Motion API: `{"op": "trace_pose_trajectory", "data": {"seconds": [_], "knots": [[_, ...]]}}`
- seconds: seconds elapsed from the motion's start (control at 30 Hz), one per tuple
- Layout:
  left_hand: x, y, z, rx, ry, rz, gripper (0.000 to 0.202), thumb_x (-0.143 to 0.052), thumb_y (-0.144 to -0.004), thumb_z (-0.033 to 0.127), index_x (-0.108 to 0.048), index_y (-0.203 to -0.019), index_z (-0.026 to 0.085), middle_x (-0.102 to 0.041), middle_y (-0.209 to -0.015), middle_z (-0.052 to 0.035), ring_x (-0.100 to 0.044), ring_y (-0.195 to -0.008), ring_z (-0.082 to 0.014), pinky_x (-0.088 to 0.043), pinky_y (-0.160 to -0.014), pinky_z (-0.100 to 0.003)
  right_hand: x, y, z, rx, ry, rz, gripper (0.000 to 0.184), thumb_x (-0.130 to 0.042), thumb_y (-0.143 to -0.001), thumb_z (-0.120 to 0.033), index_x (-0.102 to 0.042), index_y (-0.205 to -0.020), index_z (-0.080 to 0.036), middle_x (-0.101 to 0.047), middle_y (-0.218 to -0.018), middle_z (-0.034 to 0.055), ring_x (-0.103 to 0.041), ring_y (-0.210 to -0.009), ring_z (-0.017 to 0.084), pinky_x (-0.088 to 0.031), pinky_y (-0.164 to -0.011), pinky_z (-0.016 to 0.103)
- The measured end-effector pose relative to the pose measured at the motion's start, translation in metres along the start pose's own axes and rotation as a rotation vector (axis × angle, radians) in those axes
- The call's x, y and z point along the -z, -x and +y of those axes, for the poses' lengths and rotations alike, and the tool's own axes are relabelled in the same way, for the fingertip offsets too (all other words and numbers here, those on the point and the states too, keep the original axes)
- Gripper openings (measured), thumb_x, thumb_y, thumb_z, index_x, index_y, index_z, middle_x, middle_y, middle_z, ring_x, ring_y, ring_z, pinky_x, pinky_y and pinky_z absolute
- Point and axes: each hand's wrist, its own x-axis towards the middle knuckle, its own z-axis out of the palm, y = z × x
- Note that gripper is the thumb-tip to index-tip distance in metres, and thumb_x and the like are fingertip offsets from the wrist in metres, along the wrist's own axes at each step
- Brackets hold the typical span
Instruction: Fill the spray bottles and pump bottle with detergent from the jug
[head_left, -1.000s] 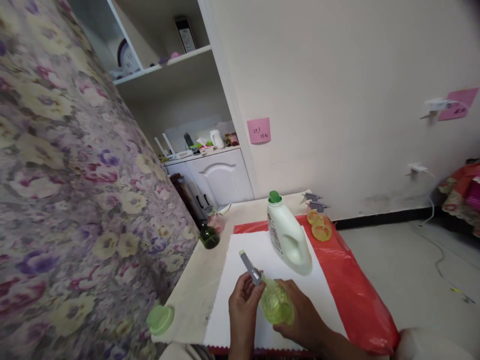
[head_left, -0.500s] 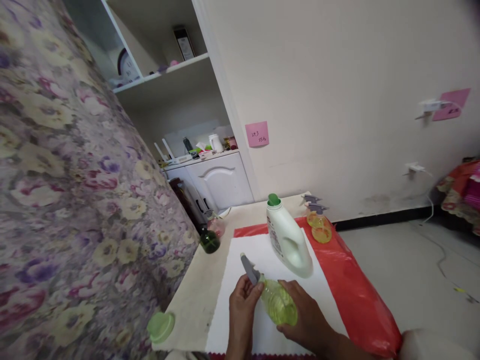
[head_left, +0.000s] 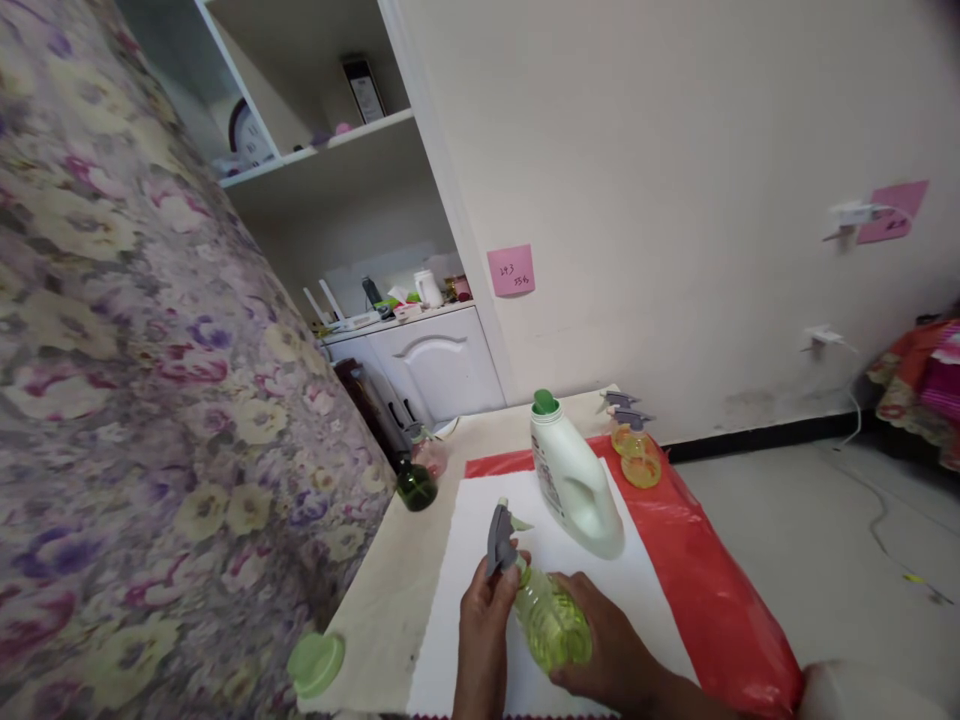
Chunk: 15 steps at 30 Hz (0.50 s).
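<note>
A clear spray bottle (head_left: 551, 620) with yellow-green liquid is tilted over the white sheet (head_left: 435, 640). My right hand (head_left: 604, 640) wraps round its body from the right. At its neck, the fingers of my left hand (head_left: 487, 605) pinch the grey trigger spray head (head_left: 501, 538), which sits at the mouth of the bottle. Behind my hands stands a large pale green jug (head_left: 574, 485) with a handle and a green spout, its cap off. A light green cap (head_left: 316, 664) lies at the table's near left corner.
Two spray bottles (head_left: 640, 460) with orange-yellow liquid stand at the back right on a red plastic sheet (head_left: 697, 570). A dark green bottle (head_left: 416, 485) and a pinkish one (head_left: 430, 452) are at the left edge, beside a floral curtain (head_left: 187, 400). The wall (head_left: 637, 220) rises behind.
The grey spray head has turned at the bottle's neck; its nozzle and trigger now point up and to the right. My right hand keeps its grip, and the view has shifted slightly.
</note>
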Motion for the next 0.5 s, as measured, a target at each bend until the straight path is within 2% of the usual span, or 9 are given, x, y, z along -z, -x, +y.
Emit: {"op": "trace_pose_trajectory", "data": {"seconds": [0.17,0.33,0.5], "knots": [[0.004,-0.005,-0.002,0.008,-0.002,0.011,0.050,-0.074,-0.073,0.037,-0.065,-0.119,0.018,-0.074,-0.106,-0.0089,-0.064,-0.103,-0.0264,-0.045,-0.093,-0.035,-0.001,0.001,0.003,-0.016,-0.012,-0.030,0.090,-0.081,-0.048,-0.026,-0.047,-0.131,-0.021,-0.058,-0.121,0.0115,-0.054,-0.112,0.034,-0.042,-0.099,0.044],[0.007,-0.008,-0.003,-0.001,-0.013,-0.023,0.042,-0.072,-0.075,0.038,-0.068,-0.111,0.017,-0.075,-0.100,-0.0089,-0.066,-0.093,-0.0247,-0.047,-0.087,-0.034,-0.003,0.003,0.005,-0.036,-0.068,-0.032,0.091,-0.080,-0.049,-0.024,-0.044,-0.133,-0.024,-0.059,-0.125,0.0110,-0.055,-0.113,0.033,-0.042,-0.099,0.044],[0.012,-0.012,-0.005,0.005,-0.068,-0.087,0.046,-0.072,-0.073,0.042,-0.068,-0.111,0.016,-0.073,-0.106,-0.0108,-0.064,-0.102,-0.0280,-0.043,-0.095,-0.038,0.002,0.002,0.006,-0.031,-0.181,-0.042,0.087,-0.081,-0.049,-0.030,-0.048,-0.130,-0.023,-0.060,-0.126,0.0095,-0.055,-0.114,0.034,-0.041,-0.101,0.045]]}}
